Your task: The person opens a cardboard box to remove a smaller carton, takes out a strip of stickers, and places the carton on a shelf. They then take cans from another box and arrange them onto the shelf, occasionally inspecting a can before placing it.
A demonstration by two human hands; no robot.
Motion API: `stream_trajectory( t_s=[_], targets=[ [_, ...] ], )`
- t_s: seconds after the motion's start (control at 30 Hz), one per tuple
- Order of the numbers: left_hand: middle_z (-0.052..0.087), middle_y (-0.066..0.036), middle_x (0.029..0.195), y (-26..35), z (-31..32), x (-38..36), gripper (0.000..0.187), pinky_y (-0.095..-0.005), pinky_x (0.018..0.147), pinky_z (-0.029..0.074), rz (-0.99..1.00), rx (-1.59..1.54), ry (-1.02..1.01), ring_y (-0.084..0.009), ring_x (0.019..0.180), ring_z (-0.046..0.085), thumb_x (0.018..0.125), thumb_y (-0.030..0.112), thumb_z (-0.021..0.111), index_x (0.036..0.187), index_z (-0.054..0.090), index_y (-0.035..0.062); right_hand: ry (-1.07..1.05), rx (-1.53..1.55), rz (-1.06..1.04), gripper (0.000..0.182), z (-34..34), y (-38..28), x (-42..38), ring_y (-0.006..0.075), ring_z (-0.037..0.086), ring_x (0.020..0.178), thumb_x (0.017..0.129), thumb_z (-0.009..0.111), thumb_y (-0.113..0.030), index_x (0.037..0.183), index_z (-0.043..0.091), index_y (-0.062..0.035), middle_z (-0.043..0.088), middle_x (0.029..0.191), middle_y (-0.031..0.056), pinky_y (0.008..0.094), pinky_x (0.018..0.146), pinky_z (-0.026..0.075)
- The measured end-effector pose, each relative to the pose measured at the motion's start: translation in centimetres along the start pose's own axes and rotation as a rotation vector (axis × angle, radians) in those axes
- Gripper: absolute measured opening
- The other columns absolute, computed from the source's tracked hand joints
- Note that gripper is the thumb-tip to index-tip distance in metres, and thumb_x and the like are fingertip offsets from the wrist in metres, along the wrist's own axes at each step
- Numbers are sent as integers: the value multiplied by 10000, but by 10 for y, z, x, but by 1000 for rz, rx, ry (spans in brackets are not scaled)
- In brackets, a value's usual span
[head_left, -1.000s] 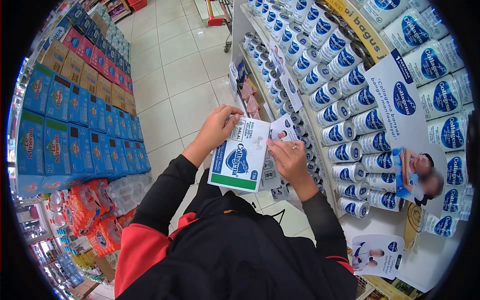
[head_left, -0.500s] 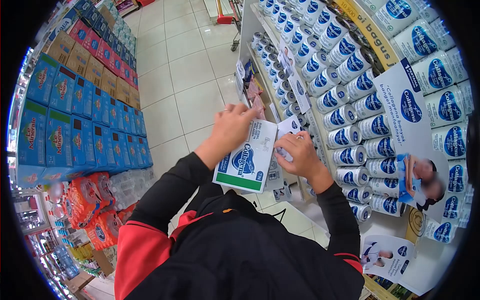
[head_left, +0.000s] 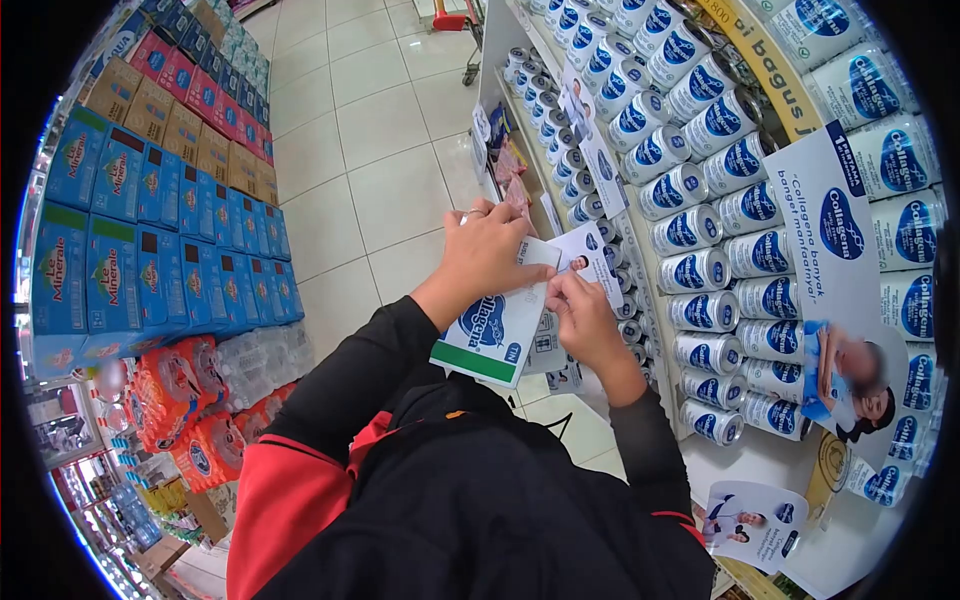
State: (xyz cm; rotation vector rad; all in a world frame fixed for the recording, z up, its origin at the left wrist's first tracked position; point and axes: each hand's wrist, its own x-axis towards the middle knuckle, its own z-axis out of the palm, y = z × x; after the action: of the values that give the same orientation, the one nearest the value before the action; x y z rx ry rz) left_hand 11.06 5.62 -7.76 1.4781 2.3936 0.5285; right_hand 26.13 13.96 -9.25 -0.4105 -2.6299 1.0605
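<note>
In front of my torso is a white Collagena carton [head_left: 478, 345] with a blue logo and a green band along its near edge. My left hand [head_left: 492, 255] grips its far part from above, the thumb stretched across to the right edge. At that same edge my right hand [head_left: 585, 315] is closed in a pinch, its fingertips close to my left thumb. Whatever lies between those fingertips is too small to make out. Behind the carton's right side, part of a white printed surface [head_left: 546, 345] shows below my right hand.
Collagena cans [head_left: 690, 270] fill the sloped shelf on my right, with a large promotional card [head_left: 835, 235] before them. Blue Le Minerale boxes [head_left: 115, 270] are stacked on the left, above orange-wrapped bottles [head_left: 175, 400]. A tiled aisle [head_left: 385, 130] runs ahead, with a cart [head_left: 455, 30] at its far end.
My left hand has slid right over the carton, its thumb now at the right edge. The right hand's fingers have drawn together into a pinch there. The view has shifted slightly.
</note>
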Motion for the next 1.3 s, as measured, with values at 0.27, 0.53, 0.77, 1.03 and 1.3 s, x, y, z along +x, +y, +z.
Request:
stream_trajectory(
  t_s=[0.27,0.53,0.77,1.03,1.3],
  targets=[
    [556,-30,904,2,5,3,468,-410,761,278,31,22,78,-237,949,459,575,514,639,839,624,128,164,-25,60,96,3,-1,-17,192,524,722,739,532,-80,835,542,-73,545,791,23,318,641,305],
    [564,-29,862,-11,5,-2,487,-407,752,295,92,16,109,-225,933,478,601,551,600,841,629,129,196,-519,-252,248,-2,0,-21,126,519,689,708,566,-83,953,572,-122,527,772,-20,321,675,302],
    [562,-23,856,-12,4,-7,488,-402,744,317,117,44,117,-224,924,484,598,559,595,831,626,131,125,-506,-412,216,-6,9,-10,148,507,640,670,574,-73,880,541,-116,503,725,-1,329,675,316],
    [553,-7,869,-10,8,-5,488,-392,729,322,143,40,177,-216,903,484,585,571,605,783,629,126,-73,231,-47,294,3,-5,-17,150,477,602,637,682,-199,801,479,-64,478,677,26,278,601,347],
    [543,12,899,-3,7,-6,426,-400,723,301,133,19,169,-203,895,474,599,554,608,729,640,149,82,588,325,271,27,-14,-30,82,343,616,648,681,-76,767,438,-53,355,653,-24,200,577,323]
  ],
)
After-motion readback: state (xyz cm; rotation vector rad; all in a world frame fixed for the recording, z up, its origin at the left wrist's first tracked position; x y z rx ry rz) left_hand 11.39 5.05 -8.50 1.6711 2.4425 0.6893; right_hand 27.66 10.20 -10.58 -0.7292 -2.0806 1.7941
